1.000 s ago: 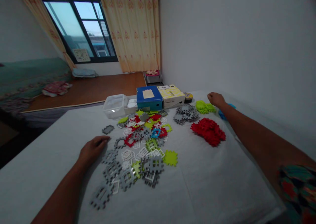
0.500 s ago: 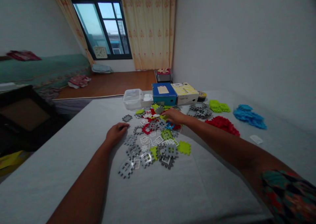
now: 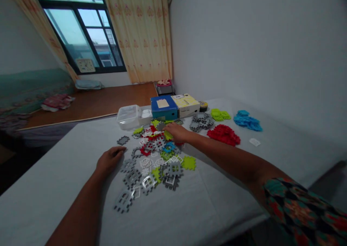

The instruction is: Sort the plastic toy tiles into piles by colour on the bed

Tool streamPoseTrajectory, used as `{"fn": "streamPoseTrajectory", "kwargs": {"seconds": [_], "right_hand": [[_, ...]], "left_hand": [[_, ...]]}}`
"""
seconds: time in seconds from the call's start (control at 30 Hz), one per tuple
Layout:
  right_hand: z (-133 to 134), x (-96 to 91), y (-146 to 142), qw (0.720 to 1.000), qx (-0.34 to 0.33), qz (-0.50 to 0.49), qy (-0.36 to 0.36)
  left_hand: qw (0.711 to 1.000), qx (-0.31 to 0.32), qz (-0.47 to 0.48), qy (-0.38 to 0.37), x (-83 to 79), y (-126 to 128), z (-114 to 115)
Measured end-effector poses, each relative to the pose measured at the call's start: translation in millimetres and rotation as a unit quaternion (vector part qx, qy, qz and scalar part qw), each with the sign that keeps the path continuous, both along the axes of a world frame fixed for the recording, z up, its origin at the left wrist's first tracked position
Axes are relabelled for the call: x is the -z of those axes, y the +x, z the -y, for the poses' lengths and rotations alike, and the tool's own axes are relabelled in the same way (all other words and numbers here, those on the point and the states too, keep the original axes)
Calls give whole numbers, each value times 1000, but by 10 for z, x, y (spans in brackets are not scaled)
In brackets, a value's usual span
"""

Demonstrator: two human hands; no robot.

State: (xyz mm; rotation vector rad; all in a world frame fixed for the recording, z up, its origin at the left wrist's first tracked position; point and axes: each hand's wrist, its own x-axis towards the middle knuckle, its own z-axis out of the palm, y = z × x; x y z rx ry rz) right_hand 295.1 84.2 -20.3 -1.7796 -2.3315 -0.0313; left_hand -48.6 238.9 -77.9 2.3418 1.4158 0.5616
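My left hand (image 3: 110, 160) rests loosely bent on the cloth at the left of a heap of flat toothed building pieces. A gap shows between its thumb and fingers, and nothing is in it. Just beyond its fingertips lies a dark grey toothed piece (image 3: 123, 140). My right hand (image 3: 177, 132) reaches into the far part of the heap, fingers bent down and together. A lime green piece (image 3: 168, 136) lies right under these fingers, and a grey piece (image 3: 161, 126) is beside their tips. What they pinch is hidden. White window frames (image 3: 146, 162) are mixed among grey pieces (image 3: 132, 178).
Sorted piles of grey (image 3: 201, 121), lime (image 3: 220, 114), red (image 3: 223, 134) and blue pieces (image 3: 247, 121) sit at the right. A white piece (image 3: 255, 142) lies near them. Behind the heap stand a clear plastic box (image 3: 128, 117), a blue box (image 3: 164, 107) and a yellow-white box (image 3: 186, 105).
The view has turned to the right, so everything appears farther left. My right hand stays at the far part of the heap, and more of a lime piece shows beneath it. My left hand rests as before.
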Motion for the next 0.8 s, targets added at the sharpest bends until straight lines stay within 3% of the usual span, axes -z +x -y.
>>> {"fn": "streamPoseTrajectory", "kwargs": {"seconds": [0.1, 0.2, 0.3, 0.4, 0.53, 0.8], "right_hand": [[154, -64, 108, 998, 41, 33, 37], [265, -114, 462, 994, 65, 15, 87], [395, -172, 1126, 981, 151, -28, 120], [607, -241, 1893, 933, 340, -59, 99], [895, -256, 2605, 902, 419, -63, 77], [940, 51, 3068, 875, 479, -66, 14]], "left_hand": [[1000, -1, -5, 6, 10, -14, -16], [1000, -4, -5, 8, 17, -30, -29], [1000, -5, 0, 1, 18, -43, -46], [1000, -11, 1, -1, 11, -48, -59], [1000, -12, -4, 0, 1, -48, -61], [999, -17, -32, 16, 15, -73, -46]]}}
